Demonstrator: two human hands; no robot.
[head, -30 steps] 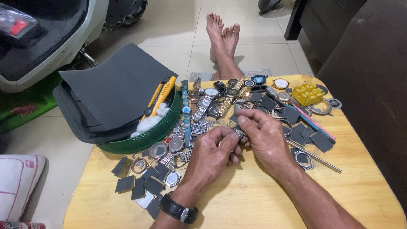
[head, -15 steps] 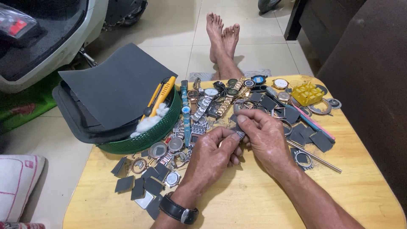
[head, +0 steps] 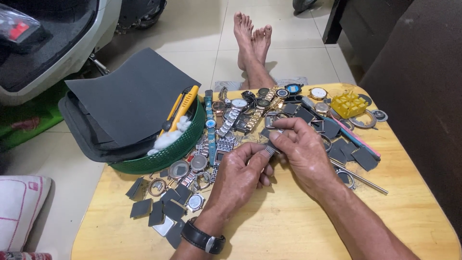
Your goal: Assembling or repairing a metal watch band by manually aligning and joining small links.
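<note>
The left hand (head: 239, 175) is curled, its thumb and forefinger pinched on the near end of a small metal watch part (head: 272, 144), apparently a case with a stub of ribbed band. The right hand (head: 301, 151) is half closed over it, thumb and fingertips gripping the far, rounded end. The part hangs between both hands just above the wooden table (head: 288, 226), near its middle, its long axis running from the near left toward the far right; which face is up cannot be told. Around the hands lie loose wristwatches (head: 236, 113), dark sandpaper squares (head: 159, 209) and a yellow plastic holder (head: 349, 104). A green basket (head: 163, 156) with sandpaper sheets and a yellow utility knife (head: 180, 108) sits at the left.
</note>
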